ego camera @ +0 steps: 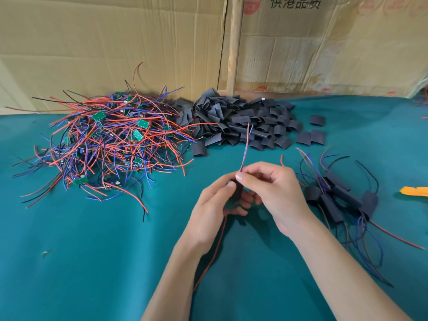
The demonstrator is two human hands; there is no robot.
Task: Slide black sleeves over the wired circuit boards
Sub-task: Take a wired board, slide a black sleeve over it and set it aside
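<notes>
Here a creased black sleeve [238,193] sheathes red-and-blue wires [245,149].

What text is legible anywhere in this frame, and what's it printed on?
"供港品质": black print on the right cardboard panel, legible at its top edge.
Red round stamp on the same panel: cut off by the frame, characters too blurred to read.
Faint red print at the panel's upper right and along its bottom edge: too faded to read.
Green circuit boards: any markings too small to read.
Nothing else carries text.
</notes>
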